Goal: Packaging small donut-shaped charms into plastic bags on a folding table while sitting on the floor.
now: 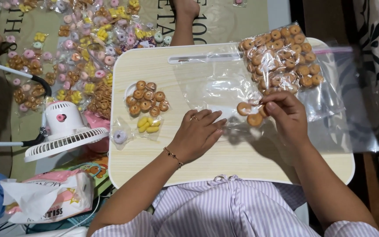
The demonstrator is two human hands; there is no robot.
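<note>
Glossy clear plastic bag [224, 83]; matt pale wood-grain lap table [154, 162]; striped cloth shirt [224, 206]

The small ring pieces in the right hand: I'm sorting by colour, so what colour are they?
Orange-brown, in the head view: ring pieces pinched by the right hand.

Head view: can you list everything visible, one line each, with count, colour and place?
lap table: one, pale wood, centre
big bag of ring charms: one, clear, brown rings, table's far right
loose ring charms: about a dozen, brown, table left
yellow pieces packet: one, below them
small packets: many, pink and yellow, floor at left
fan: one, white, left
tissue pack: one, lower left
left hand: flat on clear bag
right hand: fingers pinching brown rings
</note>
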